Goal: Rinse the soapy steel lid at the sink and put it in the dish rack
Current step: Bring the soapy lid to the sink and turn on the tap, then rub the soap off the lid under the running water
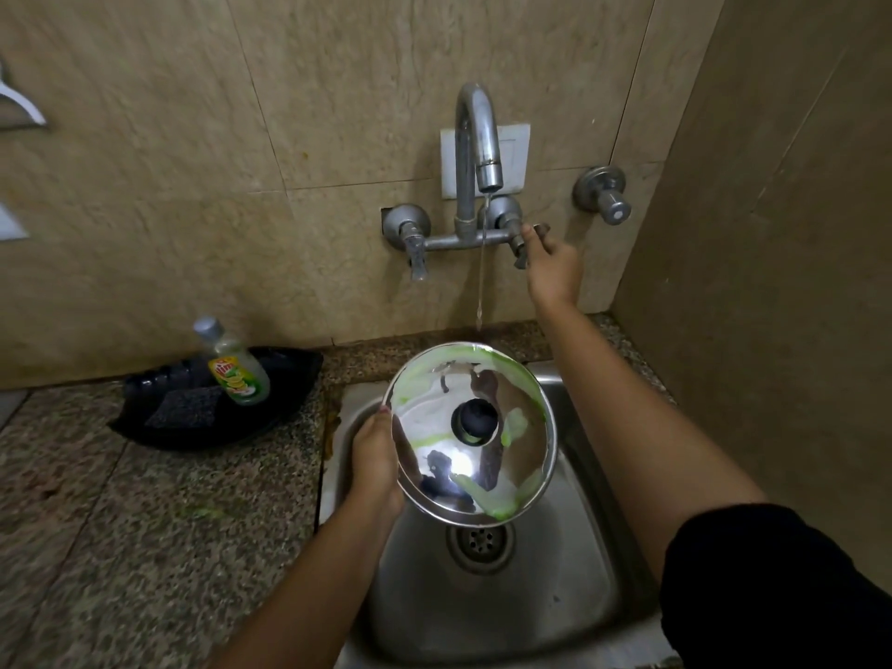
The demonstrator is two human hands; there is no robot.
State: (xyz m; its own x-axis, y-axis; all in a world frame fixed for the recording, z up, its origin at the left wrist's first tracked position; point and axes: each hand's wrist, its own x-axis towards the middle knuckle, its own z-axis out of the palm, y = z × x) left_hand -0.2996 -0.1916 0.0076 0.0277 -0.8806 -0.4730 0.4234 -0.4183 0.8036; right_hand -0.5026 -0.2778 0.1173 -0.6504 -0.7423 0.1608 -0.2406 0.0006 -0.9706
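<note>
My left hand (374, 463) grips the left rim of a round steel lid (511, 475) and holds it tilted over the steel sink (569, 615). The lid has a black knob in its middle and streaks of green soap around its edge. My right hand (550, 263) reaches up to the wall tap and is closed on its right handle (523, 248). A thin stream of water (481, 282) falls from the spout (487, 156) toward the far edge of the lid. No dish rack is in view.
A black tray (145, 417) on the granite counter (145, 523) left of the sink holds a dish soap bottle (236, 369) and a dark scrub pad (186, 408). The sink drain (480, 543) lies below the lid. A second wall valve (606, 198) sits right of the tap. A tiled wall closes the right side.
</note>
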